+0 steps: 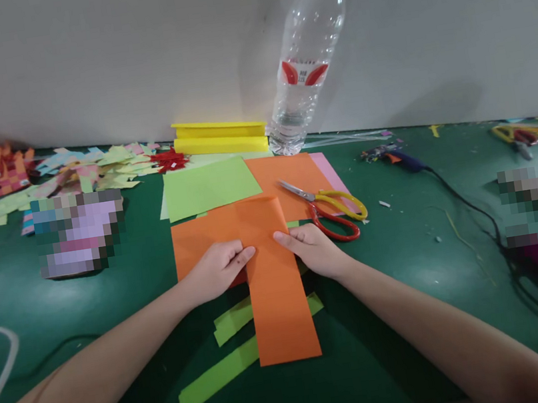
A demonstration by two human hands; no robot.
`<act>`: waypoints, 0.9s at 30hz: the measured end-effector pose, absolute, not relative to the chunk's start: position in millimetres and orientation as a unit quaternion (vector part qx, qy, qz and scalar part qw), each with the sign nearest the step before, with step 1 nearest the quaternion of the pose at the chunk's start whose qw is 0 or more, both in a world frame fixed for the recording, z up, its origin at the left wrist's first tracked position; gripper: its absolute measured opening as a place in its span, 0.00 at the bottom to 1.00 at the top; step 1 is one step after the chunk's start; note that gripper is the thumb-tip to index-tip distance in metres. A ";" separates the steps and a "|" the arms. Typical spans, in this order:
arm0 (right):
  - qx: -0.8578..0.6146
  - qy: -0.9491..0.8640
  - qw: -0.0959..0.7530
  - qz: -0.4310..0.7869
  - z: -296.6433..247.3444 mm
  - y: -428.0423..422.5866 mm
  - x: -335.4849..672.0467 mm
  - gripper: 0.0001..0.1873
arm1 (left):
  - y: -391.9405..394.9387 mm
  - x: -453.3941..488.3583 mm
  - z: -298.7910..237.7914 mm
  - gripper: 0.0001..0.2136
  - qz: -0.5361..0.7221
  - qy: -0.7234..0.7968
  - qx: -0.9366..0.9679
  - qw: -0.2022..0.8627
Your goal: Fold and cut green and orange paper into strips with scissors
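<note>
A folded orange paper sheet (pixel 279 294) lies lengthwise toward me on the green table (pixel 115 319). My left hand (pixel 218 269) presses its fingertips on the sheet's left edge, fingers together and flat. My right hand (pixel 312 249) pinches the right edge with thumb and fingers. Another orange sheet (pixel 198 239) lies under my left hand. Green paper strips (pixel 214 378) stick out from beneath the folded sheet. Scissors (pixel 331 209) with red and yellow handles rest just beyond my right hand.
A light green sheet (pixel 209 187), orange and pink sheets lie further back. A clear plastic bottle (pixel 303 61) stands by a yellow holder (pixel 219 136) at the wall. Paper scraps (pixel 77 173) pile at the left. A glue gun (pixel 401 158) with black cable lies right.
</note>
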State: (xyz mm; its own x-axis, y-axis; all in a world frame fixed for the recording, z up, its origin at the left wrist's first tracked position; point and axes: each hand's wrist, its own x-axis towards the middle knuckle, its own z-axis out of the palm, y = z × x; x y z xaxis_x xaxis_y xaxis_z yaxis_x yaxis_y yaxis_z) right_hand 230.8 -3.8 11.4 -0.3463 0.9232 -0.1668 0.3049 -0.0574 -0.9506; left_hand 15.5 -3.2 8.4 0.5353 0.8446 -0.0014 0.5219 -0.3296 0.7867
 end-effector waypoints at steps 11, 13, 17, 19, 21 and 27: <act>-0.387 -0.596 0.283 0.644 17.0 -3.9 234.8 0.17 | -1.3 15.1 4.4 0.20 0.175 0.388 0.823 0.377; -0.395 -0.577 0.289 0.654 16.4 -3.0 233.7 0.18 | -1.4 15.4 4.0 0.20 0.175 0.390 0.821 0.377; -0.455 -0.535 0.300 0.645 12.3 -1.9 231.8 0.21 | -1.6 15.6 4.2 0.21 0.172 0.385 0.822 0.382; -0.476 -0.518 0.315 0.637 10.4 -2.0 231.5 0.25 | -1.7 15.8 4.7 0.21 0.172 0.384 0.823 0.381; -0.477 -0.514 0.333 0.630 9.3 -2.2 231.6 0.27 | -1.9 15.9 5.3 0.20 0.172 0.385 0.823 0.381; -0.452 -0.531 0.379 0.608 5.9 -0.5 233.3 0.20 | -3.0 15.7 7.7 0.20 0.158 0.388 0.823 0.384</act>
